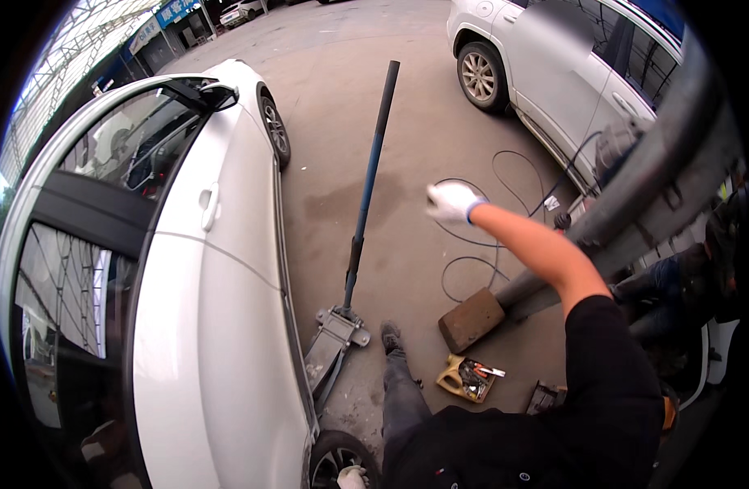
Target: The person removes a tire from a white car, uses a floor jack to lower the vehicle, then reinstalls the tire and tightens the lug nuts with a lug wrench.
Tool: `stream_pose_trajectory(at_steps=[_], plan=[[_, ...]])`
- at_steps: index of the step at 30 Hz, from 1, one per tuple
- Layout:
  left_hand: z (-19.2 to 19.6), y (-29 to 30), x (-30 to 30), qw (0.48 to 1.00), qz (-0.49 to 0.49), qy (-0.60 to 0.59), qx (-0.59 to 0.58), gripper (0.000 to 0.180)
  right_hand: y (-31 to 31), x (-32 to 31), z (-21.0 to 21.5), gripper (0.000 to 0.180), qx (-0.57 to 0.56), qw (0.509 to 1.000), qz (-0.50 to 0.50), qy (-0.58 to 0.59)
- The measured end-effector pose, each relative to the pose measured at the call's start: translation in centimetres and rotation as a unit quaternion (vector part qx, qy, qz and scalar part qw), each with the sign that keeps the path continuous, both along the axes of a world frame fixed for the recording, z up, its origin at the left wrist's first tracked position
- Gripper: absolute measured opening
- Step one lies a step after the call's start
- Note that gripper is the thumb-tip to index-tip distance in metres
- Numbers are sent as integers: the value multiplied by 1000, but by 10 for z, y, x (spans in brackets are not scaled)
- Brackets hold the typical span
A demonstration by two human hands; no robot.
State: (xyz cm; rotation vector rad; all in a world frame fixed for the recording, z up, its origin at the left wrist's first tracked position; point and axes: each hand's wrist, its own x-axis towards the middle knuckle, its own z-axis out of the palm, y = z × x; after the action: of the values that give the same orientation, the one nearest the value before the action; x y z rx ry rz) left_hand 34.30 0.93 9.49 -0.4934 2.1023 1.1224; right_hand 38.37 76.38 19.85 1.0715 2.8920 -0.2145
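My right hand, in a white glove with a blue cuff, is held out in front of me above the ground. Its fingers look curled in, and nothing shows in them. At the lower edge, my left hand, also gloved, is beside the wheel of the white car on my left; its fingers are mostly cut off. A floor jack with a long blue and black handle stands by that car, its handle rising away from me. The jack's far end goes under the car's side.
A cut-open yellow jug full of tools lies right of my foot, near a brown block at a grey post's base. Dark hose loops over the floor. Another white car stands far right. Someone in dark clothes is at the right edge.
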Motion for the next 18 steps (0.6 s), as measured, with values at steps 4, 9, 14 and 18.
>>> stream_pose_trajectory(at_steps=[4, 9, 14, 18], plan=[[-103, 114, -69, 998, 24, 2, 62, 5, 148, -139, 69, 23, 286, 944, 155, -59], [-165, 295, -109, 987, 26, 139, 71, 11, 318, -239, 87, 18, 344, 889, 254, -164], [-63, 483, -179, 989, 125, 36, 68, 15, 391, -264, 95, 14, 268, 856, 318, -306], [-68, 615, -196, 981, 141, 99, 88, 18, 411, -268, 97, 11, 248, 825, 391, -325]])
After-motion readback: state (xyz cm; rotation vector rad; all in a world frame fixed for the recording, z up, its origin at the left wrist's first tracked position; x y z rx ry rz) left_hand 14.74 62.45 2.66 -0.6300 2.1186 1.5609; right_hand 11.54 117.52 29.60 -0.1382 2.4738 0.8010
